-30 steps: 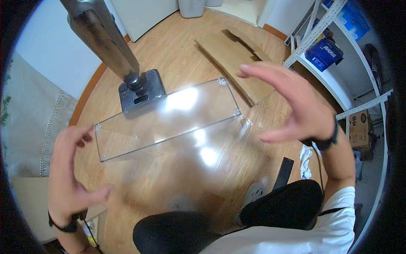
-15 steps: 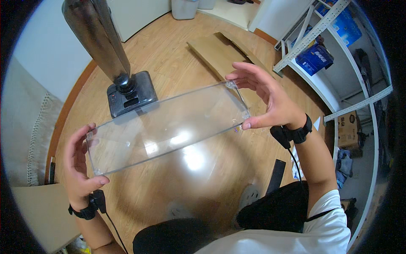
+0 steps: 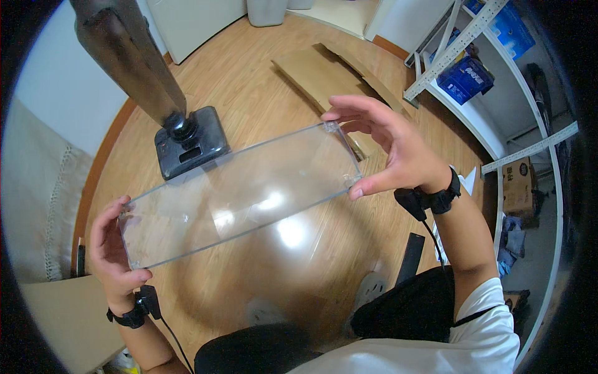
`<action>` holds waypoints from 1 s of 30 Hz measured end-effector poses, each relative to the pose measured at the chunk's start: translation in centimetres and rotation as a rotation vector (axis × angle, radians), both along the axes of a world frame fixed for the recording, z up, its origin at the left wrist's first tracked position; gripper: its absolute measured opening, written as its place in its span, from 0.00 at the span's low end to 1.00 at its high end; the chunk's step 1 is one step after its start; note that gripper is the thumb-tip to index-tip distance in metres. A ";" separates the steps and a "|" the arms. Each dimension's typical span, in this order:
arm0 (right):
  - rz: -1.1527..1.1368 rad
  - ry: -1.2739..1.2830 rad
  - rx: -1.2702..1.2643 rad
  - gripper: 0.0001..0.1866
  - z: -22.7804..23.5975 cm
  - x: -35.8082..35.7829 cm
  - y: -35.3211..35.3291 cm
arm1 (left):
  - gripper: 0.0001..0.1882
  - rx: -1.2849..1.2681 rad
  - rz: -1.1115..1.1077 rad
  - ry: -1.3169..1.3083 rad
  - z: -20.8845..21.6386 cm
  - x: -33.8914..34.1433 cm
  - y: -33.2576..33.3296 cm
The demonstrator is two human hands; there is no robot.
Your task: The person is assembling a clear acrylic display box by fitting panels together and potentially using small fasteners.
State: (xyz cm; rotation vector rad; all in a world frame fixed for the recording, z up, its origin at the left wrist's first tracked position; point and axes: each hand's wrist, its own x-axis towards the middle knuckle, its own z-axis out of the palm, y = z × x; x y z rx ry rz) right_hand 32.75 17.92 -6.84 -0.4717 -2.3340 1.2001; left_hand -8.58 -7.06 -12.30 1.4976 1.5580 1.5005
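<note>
Between my two hands, above the wooden floor, is a long clear plastic panel (image 3: 249,187) with greyish edges and small clear fittings at its corners. It slants, with its right end farther from me. My left hand (image 3: 112,246) curls round the left end, thumb at the near corner and fingers at the far one. At the other end my right hand (image 3: 389,146) clasps the short side, its fingertips on the far corner and its thumb on the near corner. Both wrists wear black straps with a small box and a cable.
A dark upright floor cleaner (image 3: 193,146) stands just beyond the panel. Flattened cardboard (image 3: 311,71) lies farther back. On the right are white metal shelves (image 3: 458,112) with a blue box (image 3: 464,78) and a brown carton (image 3: 518,186). Another cardboard box (image 3: 68,311) is at lower left.
The panel and both hands have shifted slightly left. Its left end sits a little lower, so it slants slightly more. Both hands keep their hold.
</note>
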 end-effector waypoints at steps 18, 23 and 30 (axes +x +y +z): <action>-0.183 0.124 0.026 0.37 -0.1 10.2 4.4 | 0.60 -0.235 0.016 0.443 4.3 2.1 0.0; -0.683 -0.250 0.010 0.16 -9.4 27.2 3.1 | 0.59 -0.317 0.079 0.769 8.8 5.2 1.9; -0.934 -0.499 -0.058 0.10 -31.3 38.0 -4.3 | 0.44 -0.381 -0.230 1.172 13.1 21.7 9.9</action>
